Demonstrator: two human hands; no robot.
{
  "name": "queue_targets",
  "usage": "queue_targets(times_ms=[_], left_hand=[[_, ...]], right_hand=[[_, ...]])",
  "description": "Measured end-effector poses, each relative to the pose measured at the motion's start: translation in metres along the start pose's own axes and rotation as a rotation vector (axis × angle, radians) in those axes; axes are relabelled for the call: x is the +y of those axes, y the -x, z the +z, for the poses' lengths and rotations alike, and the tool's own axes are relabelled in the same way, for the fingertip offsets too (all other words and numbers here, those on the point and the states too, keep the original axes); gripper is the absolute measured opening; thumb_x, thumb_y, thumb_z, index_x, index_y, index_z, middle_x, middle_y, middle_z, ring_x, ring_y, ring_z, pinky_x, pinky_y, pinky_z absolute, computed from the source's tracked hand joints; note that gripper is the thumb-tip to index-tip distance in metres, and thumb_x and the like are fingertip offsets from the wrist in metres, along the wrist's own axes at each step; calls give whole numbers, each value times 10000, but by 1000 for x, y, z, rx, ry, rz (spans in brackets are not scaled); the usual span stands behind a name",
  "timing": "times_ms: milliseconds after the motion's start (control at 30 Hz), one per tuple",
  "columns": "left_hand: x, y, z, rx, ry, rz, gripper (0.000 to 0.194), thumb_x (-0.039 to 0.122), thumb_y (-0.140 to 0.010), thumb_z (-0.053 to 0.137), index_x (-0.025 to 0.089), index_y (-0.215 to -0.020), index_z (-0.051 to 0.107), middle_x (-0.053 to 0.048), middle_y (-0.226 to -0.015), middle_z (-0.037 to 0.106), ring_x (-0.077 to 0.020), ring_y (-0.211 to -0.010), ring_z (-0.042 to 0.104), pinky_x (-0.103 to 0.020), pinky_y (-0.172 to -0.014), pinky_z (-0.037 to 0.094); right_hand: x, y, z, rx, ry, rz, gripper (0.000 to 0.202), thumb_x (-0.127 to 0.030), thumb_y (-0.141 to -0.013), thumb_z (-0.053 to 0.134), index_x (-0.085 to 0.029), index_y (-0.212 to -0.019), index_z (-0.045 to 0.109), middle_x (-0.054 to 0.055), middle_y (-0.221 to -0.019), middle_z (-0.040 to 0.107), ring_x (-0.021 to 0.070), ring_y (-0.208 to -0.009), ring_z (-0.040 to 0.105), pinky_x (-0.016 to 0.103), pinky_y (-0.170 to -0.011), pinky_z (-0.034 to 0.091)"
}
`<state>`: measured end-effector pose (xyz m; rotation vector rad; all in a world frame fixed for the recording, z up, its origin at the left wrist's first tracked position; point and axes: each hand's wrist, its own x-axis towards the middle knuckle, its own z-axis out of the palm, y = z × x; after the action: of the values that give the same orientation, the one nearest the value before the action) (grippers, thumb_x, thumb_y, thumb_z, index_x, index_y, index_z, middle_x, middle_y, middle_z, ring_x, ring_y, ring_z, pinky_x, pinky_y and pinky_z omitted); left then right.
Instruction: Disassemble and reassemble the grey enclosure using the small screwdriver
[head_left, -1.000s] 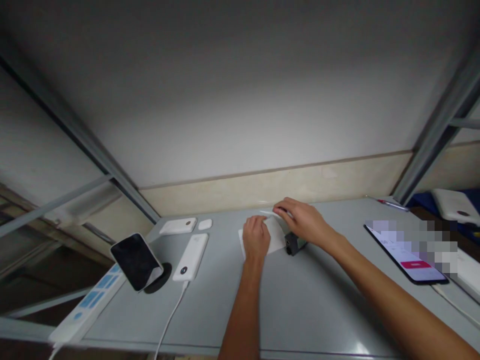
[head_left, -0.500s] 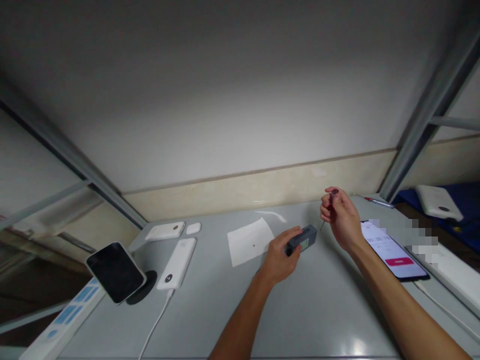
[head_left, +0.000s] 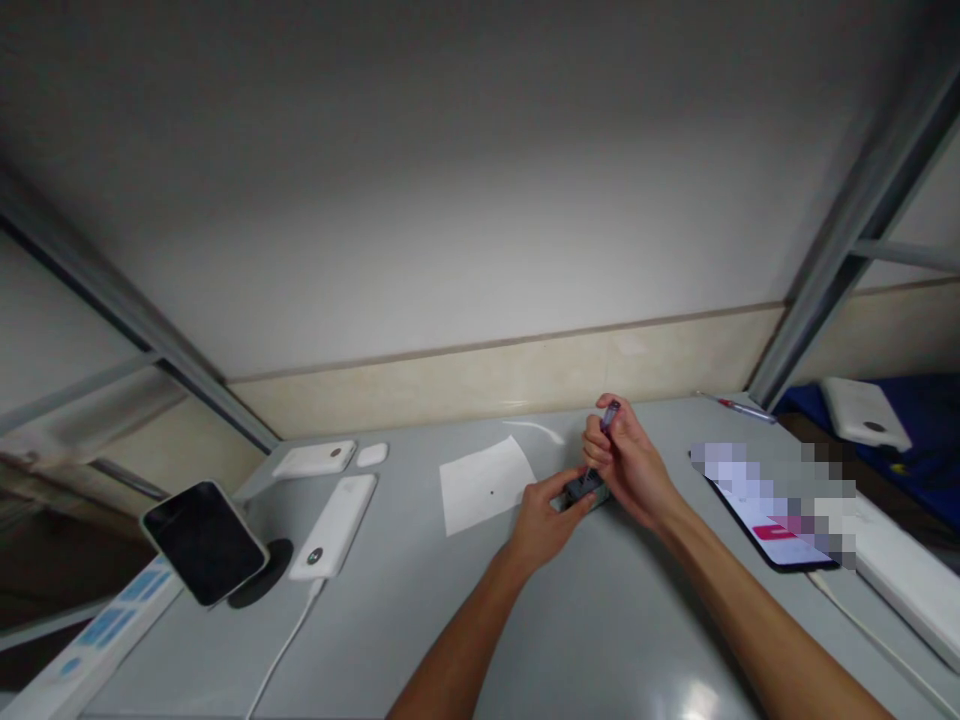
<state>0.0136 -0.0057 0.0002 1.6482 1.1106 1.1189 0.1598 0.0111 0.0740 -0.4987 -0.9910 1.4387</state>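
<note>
A gray desk (head_left: 352, 640) runs back to a pale wall (head_left: 480, 230), with metal posts at either side. Near the far edge, right of the paper (head_left: 476, 480), is the dark box (head_left: 582, 488); whether it rests on the desk or is held slightly above, I cannot tell. The left hand (head_left: 541, 528) is closed to a narrow pinch on it, thumb and fingers on opposite sides. The right hand (head_left: 636, 462) is curled around the screwdriver (head_left: 610, 414), which stands steeply, its shaft pointing down to the box's top.

The tip is too small to read, so a poor seat is the main worry: pressed at a slant, it could skid across the box and jab the left fingertips, which lie very close. A light pinch could also let the box twist under a turning load. A small dark speck (head_left: 492, 492), perhaps a screw, lies loose on the paper just beside the left hand; a brush of the wrist against the sheet could send it rolling. The phone (head_left: 784, 530) and its cable (head_left: 862, 620) lie right of the right forearm, where a wide elbow swing might snag the cable.
</note>
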Motion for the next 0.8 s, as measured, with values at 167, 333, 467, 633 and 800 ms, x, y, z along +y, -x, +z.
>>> queue_targets(times_ms=[167, 333, 467, 633, 800], left_hand=[[5, -1, -2, -24, -19, 28, 283, 304, -868, 748, 216, -1132, 802, -24, -1080, 812, -239, -1025, 747, -347, -979, 581], [10, -2, -2, -9, -6, 60, 264, 277, -867, 747, 216, -1115, 811, -35, -1098, 809, -258, -1048, 741, -393, -1030, 561], [11, -2, -1, -30, -23, 46, 245, 247, -868, 732, 209, -1095, 815, -32, -1070, 813, -257, -1016, 743, -387, -1002, 576], [7, 0, 3, -85, 4, 105, 207, 202, -877, 701, 190, -1048, 817, -49, -1023, 814, -251, -956, 749, -334, -906, 594], [0, 0, 4, -83, -62, 149, 156, 209, -890, 683, 192, -972, 814, -44, -974, 814, -227, -893, 744, -317, -877, 598]], right_hand=[[4, 2, 4, -16, 10, 36, 332, -592, -956, 619, -318, -1089, 489, -79, -709, 339, 98, -532, 279, 199, -507, 289], [1, 5, 1, -79, 135, 11, 352, -607, -949, 621, -279, -1047, 537, -52, -736, 436, 114, -566, 383, 238, -532, 340], [-1, 10, 4, -151, 376, -58, 396, -614, -987, 547, -230, -1061, 609, -22, -718, 486, 147, -628, 458, 276, -587, 389], [8, 14, 11, -95, 397, -79, 348, -579, -1019, 512, -269, -1159, 585, -40, -745, 444, 124, -589, 382, 248, -529, 324], [14, 11, 8, -67, 255, -62, 312, -571, -968, 606, -264, -981, 551, -40, -734, 458, 123, -570, 387, 246, -513, 322]])
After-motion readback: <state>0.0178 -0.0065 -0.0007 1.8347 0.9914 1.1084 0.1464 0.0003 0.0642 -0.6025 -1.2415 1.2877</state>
